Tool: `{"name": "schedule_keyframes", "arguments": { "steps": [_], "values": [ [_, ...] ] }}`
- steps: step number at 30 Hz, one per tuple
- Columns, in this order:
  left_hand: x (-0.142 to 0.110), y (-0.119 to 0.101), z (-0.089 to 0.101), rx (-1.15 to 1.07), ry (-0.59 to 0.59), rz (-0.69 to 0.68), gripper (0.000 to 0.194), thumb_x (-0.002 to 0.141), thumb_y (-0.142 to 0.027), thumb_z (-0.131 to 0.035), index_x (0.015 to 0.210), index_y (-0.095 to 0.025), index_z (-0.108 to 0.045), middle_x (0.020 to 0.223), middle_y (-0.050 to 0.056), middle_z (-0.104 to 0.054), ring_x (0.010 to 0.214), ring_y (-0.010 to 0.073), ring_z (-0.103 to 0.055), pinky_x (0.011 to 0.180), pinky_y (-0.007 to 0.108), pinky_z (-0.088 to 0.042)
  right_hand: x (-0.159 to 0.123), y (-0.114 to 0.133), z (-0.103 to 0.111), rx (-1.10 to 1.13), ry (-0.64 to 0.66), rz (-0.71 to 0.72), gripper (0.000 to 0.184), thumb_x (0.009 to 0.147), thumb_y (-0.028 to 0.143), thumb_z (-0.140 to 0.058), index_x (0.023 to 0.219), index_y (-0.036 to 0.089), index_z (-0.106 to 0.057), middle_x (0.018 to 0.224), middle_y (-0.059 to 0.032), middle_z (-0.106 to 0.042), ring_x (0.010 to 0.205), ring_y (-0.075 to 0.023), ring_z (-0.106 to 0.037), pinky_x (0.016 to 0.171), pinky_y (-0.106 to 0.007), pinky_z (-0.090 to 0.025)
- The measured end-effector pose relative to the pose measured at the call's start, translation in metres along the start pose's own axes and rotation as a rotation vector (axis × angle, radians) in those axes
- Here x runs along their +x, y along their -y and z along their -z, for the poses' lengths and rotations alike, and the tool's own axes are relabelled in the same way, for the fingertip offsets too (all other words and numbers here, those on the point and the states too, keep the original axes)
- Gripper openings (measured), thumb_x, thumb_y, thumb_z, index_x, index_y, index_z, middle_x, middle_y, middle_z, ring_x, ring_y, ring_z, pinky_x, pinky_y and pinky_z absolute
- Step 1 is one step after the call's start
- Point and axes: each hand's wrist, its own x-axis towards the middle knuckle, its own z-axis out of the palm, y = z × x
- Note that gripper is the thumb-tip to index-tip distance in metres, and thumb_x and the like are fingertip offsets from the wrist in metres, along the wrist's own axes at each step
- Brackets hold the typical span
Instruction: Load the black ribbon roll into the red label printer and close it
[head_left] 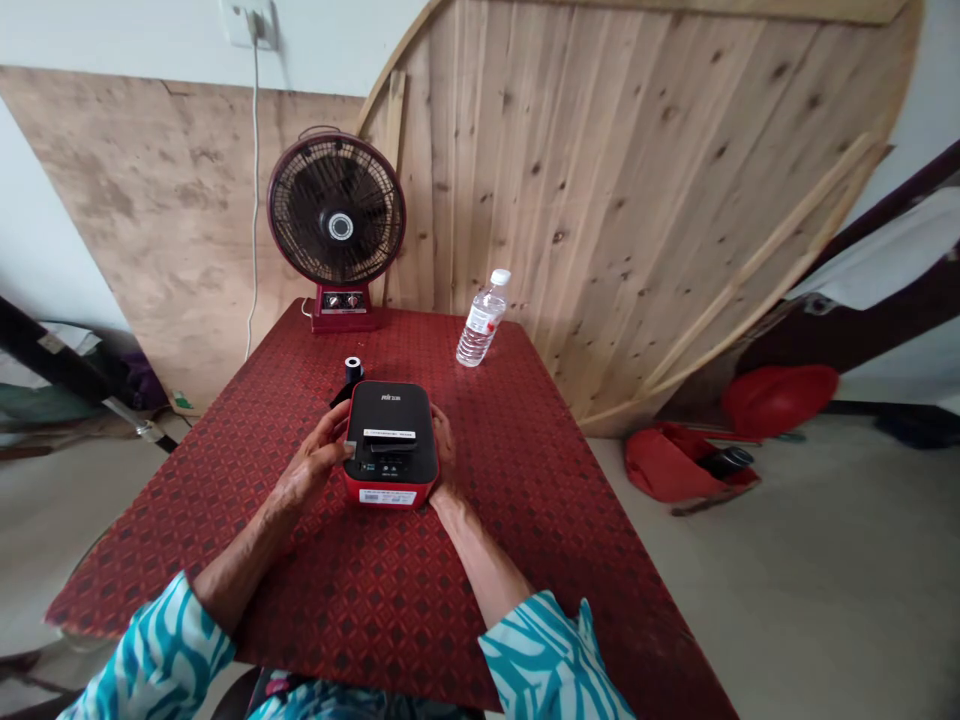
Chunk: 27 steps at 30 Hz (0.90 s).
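Note:
A small box-shaped printer (392, 410), black on top and red below, sits on the red patterned table. A white slip shows at the slot in its lid, and a white label is on its front side. My left hand (322, 450) grips its left side, the fingers along the edge. On the opposite side my right hand (444, 450) holds it, with part of the fingers hidden behind the body. Just behind the printer stands a small black roll (353, 369) with a white end, partly hidden by it.
A dark red fan (337, 225) stands at the table's (525, 560) back left. A clear plastic bottle (478, 325) with a white cap is at the back right. Wooden boards (562, 180) lean on the wall behind. A red bag (664, 465) lies on the floor at right.

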Motion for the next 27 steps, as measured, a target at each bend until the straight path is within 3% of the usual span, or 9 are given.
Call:
{"name": "schedule_keyframes", "arguments": {
  "steps": [11, 18, 27],
  "values": [
    [0.009, -0.003, 0.004, 0.006, -0.025, 0.076, 0.073, 0.06, -0.022, -0.061, 0.132, -0.022, -0.05, 0.123, 0.009, -0.064, 0.112, 0.031, -0.059, 0.086, 0.039, -0.05, -0.009, 0.02, -0.008, -0.043, -0.073, 0.062, 0.044, 0.087, 0.053, -0.044, 0.114, 0.023, -0.061, 0.121, -0.0073, -0.064, 0.117, -0.0255, -0.054, 0.101, -0.043, -0.041],
    [0.011, 0.007, 0.007, 0.017, -0.116, 0.023, 0.074, 0.06, -0.023, -0.064, 0.132, -0.026, -0.05, 0.145, 0.006, -0.046, 0.133, 0.0311, -0.04, 0.093, 0.038, -0.048, -0.009, 0.018, -0.006, -0.077, -0.063, 0.072, 0.042, 0.087, 0.05, -0.044, 0.117, 0.024, -0.06, 0.126, -0.0061, -0.059, 0.121, -0.0225, -0.049, 0.103, -0.04, -0.037],
    [0.008, 0.005, 0.001, -0.048, -0.103, 0.077, 0.074, 0.062, -0.024, -0.063, 0.135, -0.024, -0.048, 0.139, 0.008, -0.053, 0.111, 0.0297, -0.06, 0.086, 0.037, -0.051, -0.005, 0.015, -0.008, -0.06, -0.084, 0.072, 0.04, 0.088, 0.047, -0.045, 0.115, 0.023, -0.061, 0.123, -0.0047, -0.061, 0.117, -0.0197, -0.052, 0.101, -0.034, -0.038]
  ]
}}
